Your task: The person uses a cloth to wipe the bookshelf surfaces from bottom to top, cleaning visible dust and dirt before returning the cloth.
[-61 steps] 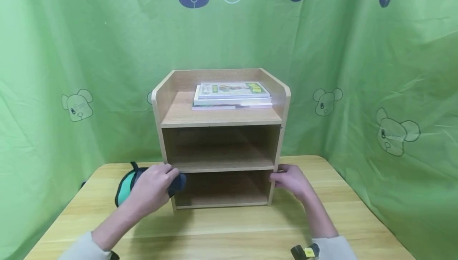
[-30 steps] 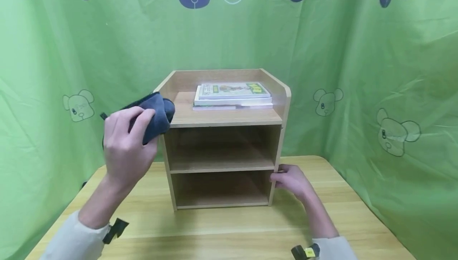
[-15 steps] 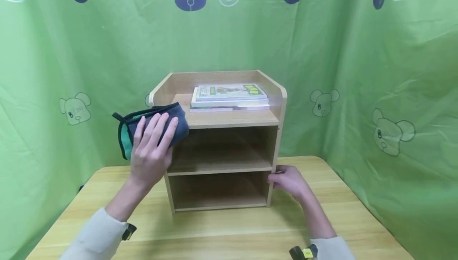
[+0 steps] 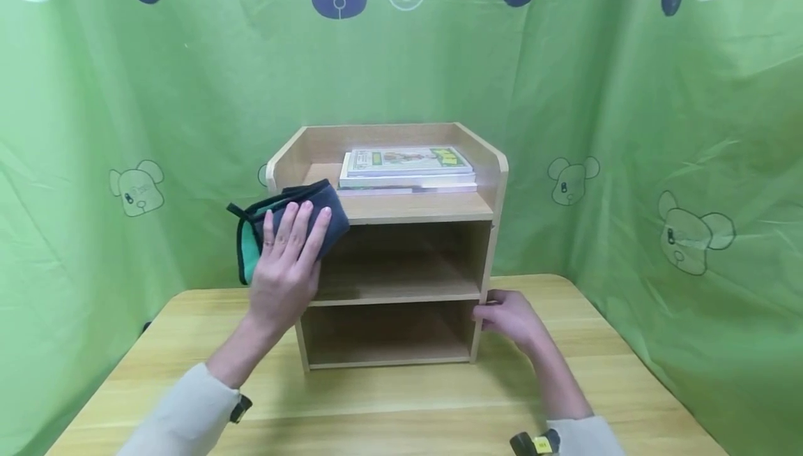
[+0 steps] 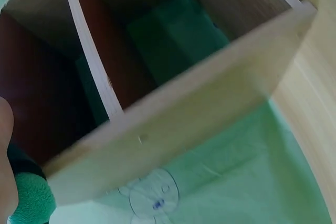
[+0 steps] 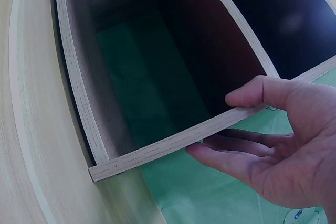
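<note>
A wooden shelf unit [image 4: 395, 298] stands on the table, with open compartments facing me. My left hand [image 4: 285, 278] holds a folded cleaning cloth [image 4: 331, 212], dark blue-grey and teal with black trim and a loop, at the upper left front corner of the unit. Its fingers spread over the cloth; the thumb is hidden in the head view. In the left wrist view, the fuzzy green side of the cloth [image 5: 32, 198] is by the side panel. My right hand [image 6: 294, 129] grips the unit's right side panel [image 6: 173, 142], thumb inside and fingers outside.
Several stacked books [image 4: 408, 170] lie on the unit's top shelf, between raised side walls. The light wooden table [image 4: 389, 414] extends in front and to both sides. A green curtain [image 4: 627, 128] with cartoon prints encloses the back and sides.
My left hand has raised the cloth from low beside the unit to its upper left corner, then shifted slightly right, with its fingers spreading over the cloth. The right hand has kept its place.
</note>
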Demonstrator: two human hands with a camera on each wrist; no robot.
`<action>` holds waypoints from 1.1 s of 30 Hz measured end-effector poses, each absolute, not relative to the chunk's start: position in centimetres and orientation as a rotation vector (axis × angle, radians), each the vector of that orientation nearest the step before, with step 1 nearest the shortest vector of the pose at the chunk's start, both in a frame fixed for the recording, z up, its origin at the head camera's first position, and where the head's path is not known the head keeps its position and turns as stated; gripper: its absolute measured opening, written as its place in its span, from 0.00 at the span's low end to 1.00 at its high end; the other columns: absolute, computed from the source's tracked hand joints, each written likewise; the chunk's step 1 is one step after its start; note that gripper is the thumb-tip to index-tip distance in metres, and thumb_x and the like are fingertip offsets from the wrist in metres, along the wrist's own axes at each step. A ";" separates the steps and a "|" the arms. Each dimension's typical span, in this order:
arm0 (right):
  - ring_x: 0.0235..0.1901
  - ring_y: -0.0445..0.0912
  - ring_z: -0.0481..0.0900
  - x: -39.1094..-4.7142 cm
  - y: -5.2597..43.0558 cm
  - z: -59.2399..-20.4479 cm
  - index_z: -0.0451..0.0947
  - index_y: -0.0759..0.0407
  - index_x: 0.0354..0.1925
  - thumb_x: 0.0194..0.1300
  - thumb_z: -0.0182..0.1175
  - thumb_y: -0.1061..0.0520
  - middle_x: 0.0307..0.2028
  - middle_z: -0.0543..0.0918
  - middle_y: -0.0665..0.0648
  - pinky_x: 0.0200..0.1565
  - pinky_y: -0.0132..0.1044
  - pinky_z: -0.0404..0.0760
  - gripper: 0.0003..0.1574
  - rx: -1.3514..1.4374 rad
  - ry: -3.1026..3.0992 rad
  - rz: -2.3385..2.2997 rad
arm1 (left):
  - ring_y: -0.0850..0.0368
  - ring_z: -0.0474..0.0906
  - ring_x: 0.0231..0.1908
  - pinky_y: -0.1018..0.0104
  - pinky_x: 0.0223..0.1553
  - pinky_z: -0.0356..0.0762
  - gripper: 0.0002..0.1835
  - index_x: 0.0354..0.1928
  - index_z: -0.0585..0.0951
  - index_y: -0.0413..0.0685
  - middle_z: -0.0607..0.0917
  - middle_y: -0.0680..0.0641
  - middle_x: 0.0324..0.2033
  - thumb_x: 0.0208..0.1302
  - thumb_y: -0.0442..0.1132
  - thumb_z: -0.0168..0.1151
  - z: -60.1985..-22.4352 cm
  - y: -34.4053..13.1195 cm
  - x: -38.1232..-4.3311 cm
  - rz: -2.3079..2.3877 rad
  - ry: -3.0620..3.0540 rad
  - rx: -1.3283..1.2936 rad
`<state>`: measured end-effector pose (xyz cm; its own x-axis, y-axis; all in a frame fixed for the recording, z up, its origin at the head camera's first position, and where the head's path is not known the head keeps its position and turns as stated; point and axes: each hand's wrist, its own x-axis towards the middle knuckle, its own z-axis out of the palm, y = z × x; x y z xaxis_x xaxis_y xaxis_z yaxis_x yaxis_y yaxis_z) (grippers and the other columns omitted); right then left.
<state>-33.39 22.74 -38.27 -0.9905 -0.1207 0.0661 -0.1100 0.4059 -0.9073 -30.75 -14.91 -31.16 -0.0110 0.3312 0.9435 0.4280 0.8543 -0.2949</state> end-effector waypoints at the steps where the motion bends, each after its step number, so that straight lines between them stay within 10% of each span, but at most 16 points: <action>1: 0.46 0.61 0.87 -33.4 22.8 -38.3 0.71 0.81 0.59 0.59 0.63 0.63 0.52 0.82 0.75 0.54 0.49 0.85 0.32 -0.213 2.623 -1.696 | 0.38 0.67 0.72 0.34 0.71 0.59 0.30 0.72 0.71 0.43 0.73 0.37 0.70 0.67 0.30 0.54 -31.2 -14.3 -30.9 -0.087 -1.609 -0.610; 33: 0.40 0.57 0.89 -33.3 23.1 -37.9 0.76 0.82 0.53 0.59 0.63 0.66 0.43 0.87 0.70 0.50 0.52 0.86 0.26 -0.250 2.595 -1.756 | 0.49 0.62 0.75 0.45 0.77 0.52 0.27 0.72 0.73 0.54 0.72 0.46 0.72 0.72 0.33 0.50 -29.2 4.8 -32.7 0.219 -1.666 -0.726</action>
<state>-33.29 23.12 -37.93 -0.9873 -0.1307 0.0899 -0.1321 0.3632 -0.9223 -32.73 4.84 -29.15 -0.0587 0.5692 0.8201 0.3383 0.7843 -0.5201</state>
